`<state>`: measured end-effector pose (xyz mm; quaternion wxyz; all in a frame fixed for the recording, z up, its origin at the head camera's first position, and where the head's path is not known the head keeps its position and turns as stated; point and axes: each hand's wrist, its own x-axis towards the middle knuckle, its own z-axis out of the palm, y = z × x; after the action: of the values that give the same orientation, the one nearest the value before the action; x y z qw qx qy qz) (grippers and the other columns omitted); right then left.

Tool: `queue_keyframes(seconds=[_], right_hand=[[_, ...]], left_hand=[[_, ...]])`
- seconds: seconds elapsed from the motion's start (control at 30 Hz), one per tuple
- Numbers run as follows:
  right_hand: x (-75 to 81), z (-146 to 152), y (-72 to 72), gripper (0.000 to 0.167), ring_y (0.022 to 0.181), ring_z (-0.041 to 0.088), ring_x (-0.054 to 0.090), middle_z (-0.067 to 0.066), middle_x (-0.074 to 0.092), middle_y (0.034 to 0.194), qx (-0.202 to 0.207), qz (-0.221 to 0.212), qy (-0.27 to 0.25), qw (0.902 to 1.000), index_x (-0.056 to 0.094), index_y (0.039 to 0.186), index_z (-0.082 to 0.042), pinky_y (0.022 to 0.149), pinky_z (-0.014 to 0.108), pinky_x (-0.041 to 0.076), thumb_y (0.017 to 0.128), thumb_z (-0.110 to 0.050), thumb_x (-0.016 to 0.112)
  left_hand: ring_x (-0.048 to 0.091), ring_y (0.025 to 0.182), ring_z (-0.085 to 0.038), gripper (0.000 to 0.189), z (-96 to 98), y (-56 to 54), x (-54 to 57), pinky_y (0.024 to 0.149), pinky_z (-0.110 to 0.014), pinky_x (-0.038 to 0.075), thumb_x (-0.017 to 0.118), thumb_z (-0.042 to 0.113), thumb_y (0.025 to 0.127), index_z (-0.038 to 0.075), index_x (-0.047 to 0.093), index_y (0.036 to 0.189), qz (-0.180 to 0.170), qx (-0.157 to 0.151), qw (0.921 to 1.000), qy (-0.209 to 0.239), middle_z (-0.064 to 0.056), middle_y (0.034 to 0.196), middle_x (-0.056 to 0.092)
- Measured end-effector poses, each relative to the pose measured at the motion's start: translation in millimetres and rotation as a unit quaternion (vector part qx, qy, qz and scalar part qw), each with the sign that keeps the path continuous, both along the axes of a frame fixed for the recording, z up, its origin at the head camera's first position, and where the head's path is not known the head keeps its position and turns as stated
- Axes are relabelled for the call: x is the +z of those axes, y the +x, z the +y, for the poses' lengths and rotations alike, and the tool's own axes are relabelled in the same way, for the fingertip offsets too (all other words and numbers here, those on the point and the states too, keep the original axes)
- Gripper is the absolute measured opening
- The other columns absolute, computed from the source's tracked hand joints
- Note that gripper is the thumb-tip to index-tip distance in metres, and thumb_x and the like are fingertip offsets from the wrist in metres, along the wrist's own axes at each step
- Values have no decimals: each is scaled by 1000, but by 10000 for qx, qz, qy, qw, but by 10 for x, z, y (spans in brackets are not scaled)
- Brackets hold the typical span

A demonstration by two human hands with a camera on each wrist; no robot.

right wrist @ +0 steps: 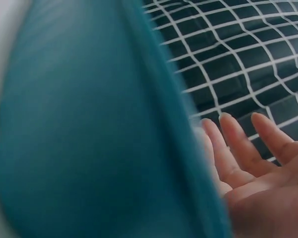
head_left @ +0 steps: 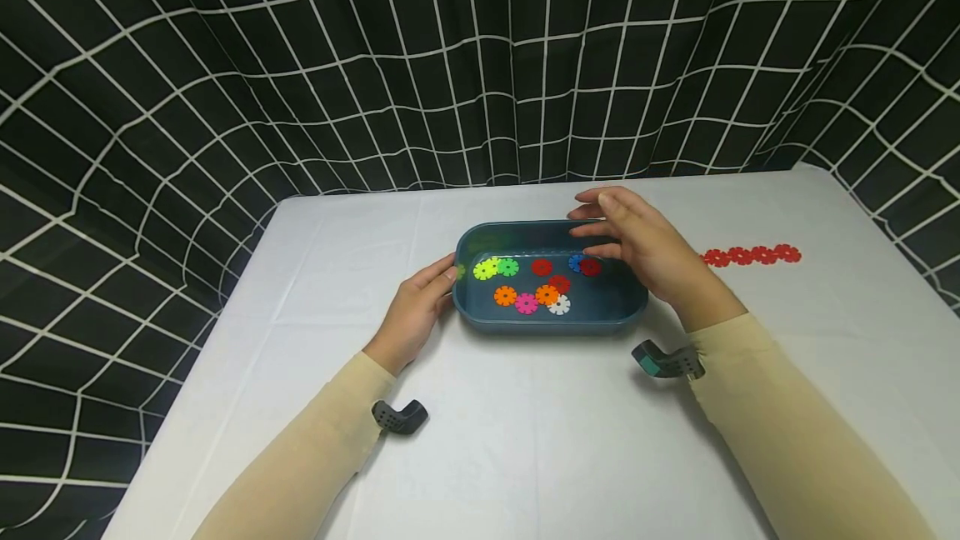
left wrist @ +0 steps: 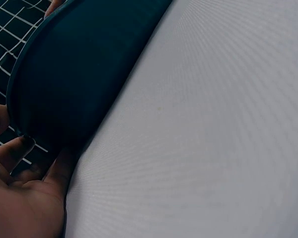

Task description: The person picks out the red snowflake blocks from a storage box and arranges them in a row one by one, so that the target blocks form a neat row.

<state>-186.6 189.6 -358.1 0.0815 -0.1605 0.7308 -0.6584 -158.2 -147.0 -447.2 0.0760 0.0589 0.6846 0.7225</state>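
Tray (head_left: 549, 328) holds discs (head_left: 542, 267); right hand (head_left: 648, 252) hides one corner; red chain (head_left: 760, 255) nearby.

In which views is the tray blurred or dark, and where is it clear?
Right wrist view: the tray is blurred, the right hand sharper; left wrist view: dim, the tray very dark near the left hand; head view: clear, even the discs inside.

Place type: curtained recording booth, lab-like in character; the room beyond is hidden.
Enclosure: black curtain (head_left: 450, 65) with white grid lines, hanging at the back, left and right.
Work surface: white-covered table (head_left: 525, 432), faintly creased, framed by the curtain.
Worn equipment: left wrist device (head_left: 390, 417), right wrist device (head_left: 678, 362); both dark, curved.
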Motion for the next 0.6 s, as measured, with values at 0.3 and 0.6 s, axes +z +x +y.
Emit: queue_keyframes(seconds=[0.3,0.6], right_hand=[[-186,-162,-58,59,134,36,56,17,57,149,92,-334,382,9987,49,155,-5,106,42,57,114,-47,55],[-299,-218,-89,61,132,35,59,16,59,146,187,-457,878,9949,50,156,-4,111,56,53,107,-34,73]], left_hand=[[55,143,-22,51,7,9,18,117,-32,47,58,28,116,3,52,161,-35,34,10000,1,-5,161,52],[55,143,-22,52,7,0,2,116,-32,47,58,29,116,4,52,161,-13,46,10000,-76,-5,162,52]])
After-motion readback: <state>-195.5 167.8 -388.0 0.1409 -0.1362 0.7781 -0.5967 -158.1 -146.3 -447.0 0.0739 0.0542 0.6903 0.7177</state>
